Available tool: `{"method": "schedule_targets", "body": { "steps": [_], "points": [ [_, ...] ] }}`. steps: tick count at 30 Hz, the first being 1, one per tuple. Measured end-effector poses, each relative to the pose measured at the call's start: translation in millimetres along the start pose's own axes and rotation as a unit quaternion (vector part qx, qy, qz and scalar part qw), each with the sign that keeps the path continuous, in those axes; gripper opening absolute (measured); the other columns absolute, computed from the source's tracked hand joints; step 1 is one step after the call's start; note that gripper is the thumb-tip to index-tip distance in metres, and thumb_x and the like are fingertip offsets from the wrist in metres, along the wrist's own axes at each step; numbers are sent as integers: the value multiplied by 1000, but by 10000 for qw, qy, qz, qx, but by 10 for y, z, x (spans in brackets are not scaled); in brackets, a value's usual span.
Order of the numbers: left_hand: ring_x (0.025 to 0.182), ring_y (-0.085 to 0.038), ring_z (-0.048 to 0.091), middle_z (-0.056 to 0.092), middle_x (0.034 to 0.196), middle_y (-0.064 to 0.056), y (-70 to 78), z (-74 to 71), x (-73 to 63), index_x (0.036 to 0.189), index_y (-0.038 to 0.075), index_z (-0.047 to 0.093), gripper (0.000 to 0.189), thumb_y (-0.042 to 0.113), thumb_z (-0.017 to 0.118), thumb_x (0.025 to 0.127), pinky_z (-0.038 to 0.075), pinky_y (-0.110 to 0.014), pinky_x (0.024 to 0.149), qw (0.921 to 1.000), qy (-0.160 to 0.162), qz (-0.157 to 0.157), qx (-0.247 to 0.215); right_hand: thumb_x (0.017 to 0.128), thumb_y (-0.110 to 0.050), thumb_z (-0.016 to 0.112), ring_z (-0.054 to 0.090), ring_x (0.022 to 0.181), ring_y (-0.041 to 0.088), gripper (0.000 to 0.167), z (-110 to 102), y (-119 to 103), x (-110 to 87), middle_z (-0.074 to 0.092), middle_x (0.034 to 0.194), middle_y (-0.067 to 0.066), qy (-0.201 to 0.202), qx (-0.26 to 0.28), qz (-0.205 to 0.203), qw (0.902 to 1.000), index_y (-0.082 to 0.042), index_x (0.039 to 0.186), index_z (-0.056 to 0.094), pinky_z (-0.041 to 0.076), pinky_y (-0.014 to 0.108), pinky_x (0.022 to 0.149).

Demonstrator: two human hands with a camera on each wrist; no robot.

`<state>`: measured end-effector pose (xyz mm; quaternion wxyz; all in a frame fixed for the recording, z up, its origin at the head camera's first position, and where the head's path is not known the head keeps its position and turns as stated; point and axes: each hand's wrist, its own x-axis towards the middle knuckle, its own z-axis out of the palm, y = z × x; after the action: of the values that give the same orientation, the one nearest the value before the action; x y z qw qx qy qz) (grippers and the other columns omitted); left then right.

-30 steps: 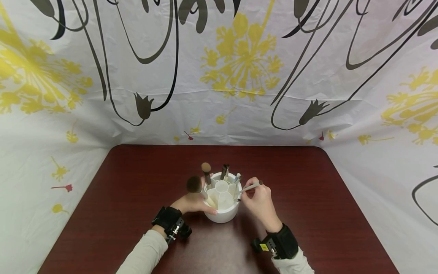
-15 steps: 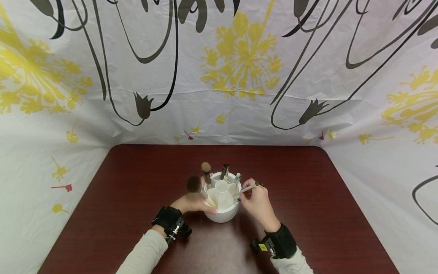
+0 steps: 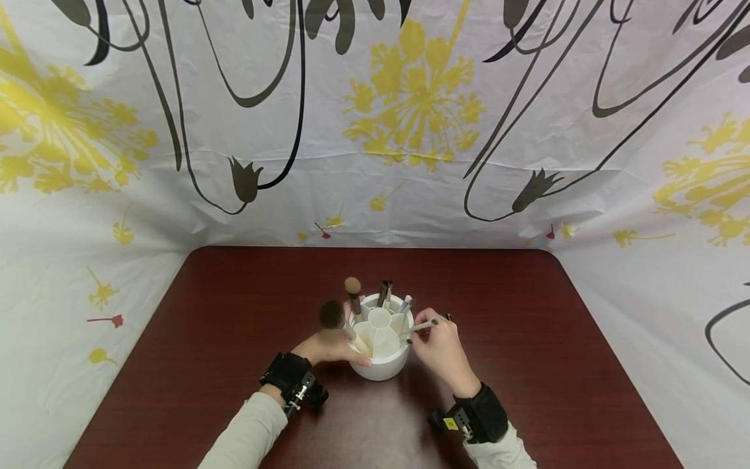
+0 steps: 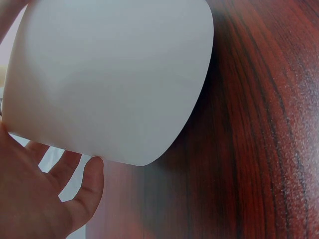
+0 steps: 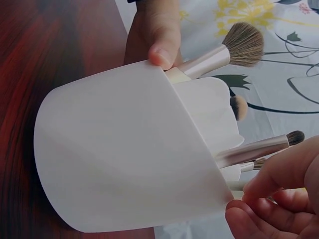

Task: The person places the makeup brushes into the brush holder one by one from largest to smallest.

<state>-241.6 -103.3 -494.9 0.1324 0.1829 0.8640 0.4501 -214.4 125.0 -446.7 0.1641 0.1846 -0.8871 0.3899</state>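
A white round makeup brush holder (image 3: 382, 371) with divided compartments stands on the table, and several brushes lean in it. My left hand (image 3: 334, 346) grips its left side, thumb by the front rim and fingers curved behind. Beside the right rim, my right hand (image 3: 443, 348) pinches a pale makeup brush handle (image 5: 237, 185) between thumb and finger; its far end is hidden by the hand. Close by leans a silver-ferruled brush (image 5: 254, 151) with small dark bristles. A large fluffy brush (image 3: 333, 315) tilts out on the left, a tan-tipped brush (image 3: 353, 286) behind it.
The dark red-brown wooden table (image 3: 246, 286) has rounded far corners. A white sheet (image 3: 328, 130) with yellow and grey plant prints hangs behind and beside it. Black wrist cameras (image 3: 477, 413) are strapped on both wrists.
The brush slanting over my right fingers has dropped lower and toward the holder; a dark tip now shows separately behind the hand. The left hand and the holder have stayed put.
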Motion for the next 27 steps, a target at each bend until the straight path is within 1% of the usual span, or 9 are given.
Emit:
{"method": "schedule_targets", "body": {
  "steps": [4,7,15,23,27],
  "points": [
    [135,-23,10,0,150,-19,3,6,2,142,-4,-1,125,32,84,58,18,-42,106,9999,69,84,-65,69,8,66,53,62,9,20,-4,7,-4,56,71,3,-7,28,35,10000,-5,79,54,46,21,55],
    [135,-22,11,1,150,-18,5,9,1,142,-3,-1,125,32,84,57,17,-42,106,9998,91,113,-125,69,8,65,51,62,9,19,-9,4,-1,55,70,3,-7,3,22,10000,-5,78,54,45,21,54],
    [134,-23,12,2,149,-20,0,12,2,142,-4,-2,125,31,84,58,18,-42,106,9999,83,37,-146,68,7,64,51,62,8,18,-33,9,-3,55,70,1,31,-27,44,10000,-5,78,55,45,21,54],
    [134,-26,12,3,148,-23,-4,14,7,141,-5,-1,125,30,85,57,16,-42,107,9998,130,61,-106,70,3,68,54,61,9,17,-124,128,-18,57,70,0,164,-168,123,9996,-3,85,61,46,23,55],
    [133,-27,17,9,147,-22,-16,10,6,141,-4,3,123,32,85,56,20,-43,105,9997,175,93,-135,72,0,69,55,62,9,19,-179,203,-38,58,70,0,127,-233,278,9993,-3,88,61,46,24,56]
  ]
}}
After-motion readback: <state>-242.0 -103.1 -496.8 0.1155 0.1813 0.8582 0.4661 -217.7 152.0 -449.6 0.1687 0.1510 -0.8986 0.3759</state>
